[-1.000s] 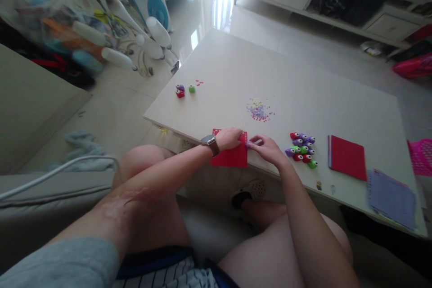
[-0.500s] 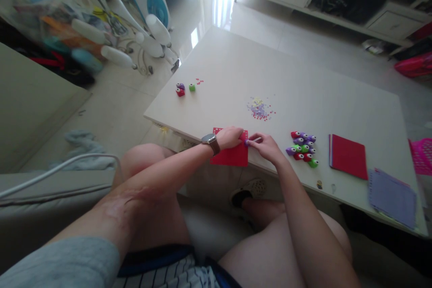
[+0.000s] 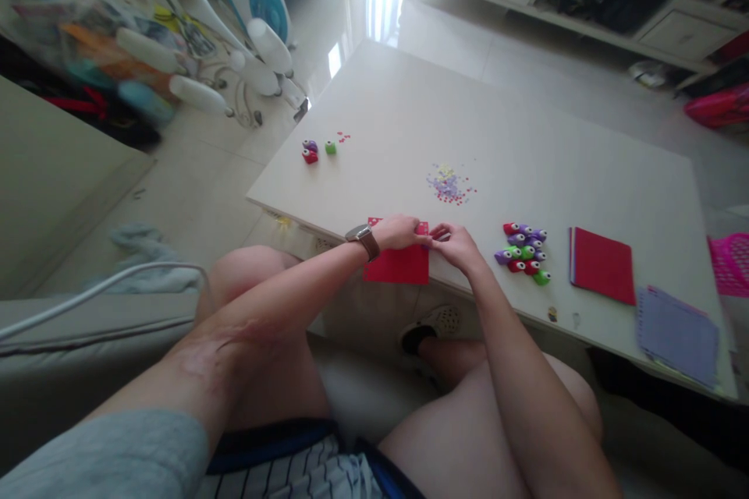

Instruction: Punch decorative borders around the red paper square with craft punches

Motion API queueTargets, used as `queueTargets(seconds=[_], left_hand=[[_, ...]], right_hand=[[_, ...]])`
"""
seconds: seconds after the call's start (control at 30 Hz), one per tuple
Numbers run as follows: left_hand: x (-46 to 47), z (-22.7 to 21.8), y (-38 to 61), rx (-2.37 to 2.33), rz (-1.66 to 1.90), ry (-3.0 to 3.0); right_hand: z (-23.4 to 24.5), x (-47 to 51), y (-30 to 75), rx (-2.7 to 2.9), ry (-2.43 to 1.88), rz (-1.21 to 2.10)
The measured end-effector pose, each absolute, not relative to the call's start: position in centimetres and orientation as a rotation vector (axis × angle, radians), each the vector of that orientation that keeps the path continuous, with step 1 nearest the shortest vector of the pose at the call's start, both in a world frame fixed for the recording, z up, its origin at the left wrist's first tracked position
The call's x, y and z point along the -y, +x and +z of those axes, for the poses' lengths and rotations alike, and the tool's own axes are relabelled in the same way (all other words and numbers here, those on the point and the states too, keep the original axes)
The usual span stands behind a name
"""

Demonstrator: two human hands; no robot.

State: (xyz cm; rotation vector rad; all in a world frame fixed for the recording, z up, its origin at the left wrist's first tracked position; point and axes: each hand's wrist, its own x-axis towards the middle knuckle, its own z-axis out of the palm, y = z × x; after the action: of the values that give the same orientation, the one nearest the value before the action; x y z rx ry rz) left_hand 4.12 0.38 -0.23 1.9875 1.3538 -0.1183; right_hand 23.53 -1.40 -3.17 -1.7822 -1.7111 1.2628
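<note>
A red paper sheet [image 3: 396, 268] lies at the near edge of the white table [image 3: 527, 140]. My left hand [image 3: 399, 231], with a watch on its wrist, rests on the sheet's top edge, fingers curled down on it. My right hand [image 3: 458, 244] is closed at the sheet's top right corner, touching the left fingertips. It seems to pinch a small punch, mostly hidden by the fingers. A cluster of several small red, purple and green punches [image 3: 525, 253] lies just right of my right hand.
Punched confetti [image 3: 449, 187] is scattered mid-table. Three small punches [image 3: 316, 150] sit near the left edge. A red paper stack [image 3: 601, 264] and purple sheets [image 3: 677, 336] lie at the right, beside a pink basket [image 3: 730, 263]. My bare knees are under the table edge.
My right hand has slid left along the sheet's top edge until it meets my left fingertips. The view has shifted slightly.
</note>
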Motion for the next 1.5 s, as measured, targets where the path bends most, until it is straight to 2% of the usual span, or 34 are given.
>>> queueTargets(seconds=[0.23,0.5,0.67,0.8,0.97,1.17,1.33,1.5], left_hand=[[0.4,-0.7,4.6,-1.406,-0.122,2.116],[-0.1,-0.8,4.2,-1.328,-0.155,2.147],[-0.2,-1.2,4.1,-1.309,-0.170,2.184],[0.1,-1.6,4.3,-1.297,-0.188,2.244],[0.6,-1.3,4.5,-1.294,-0.199,2.271],[1.1,-0.6,4.5,-1.311,-0.199,2.270],[1.1,-0.5,4.5,-1.321,-0.195,2.267],[1.2,-0.5,4.6,-1.325,-0.190,2.264]], right_hand=[[-3.2,0.6,22.5,1.659,-2.006,1.282],[-2.0,0.8,23.9,1.673,-1.893,1.411],[-0.9,1.1,26.0,1.709,-1.988,1.238],[-1.1,1.6,26.1,1.816,-1.891,1.143],[-1.3,1.9,25.4,2.119,-1.840,0.836],[-0.2,1.8,27.0,2.192,-1.979,0.667],[-0.2,2.0,28.1,2.234,-2.052,0.693],[0.2,1.8,26.9,2.151,-1.830,0.894]])
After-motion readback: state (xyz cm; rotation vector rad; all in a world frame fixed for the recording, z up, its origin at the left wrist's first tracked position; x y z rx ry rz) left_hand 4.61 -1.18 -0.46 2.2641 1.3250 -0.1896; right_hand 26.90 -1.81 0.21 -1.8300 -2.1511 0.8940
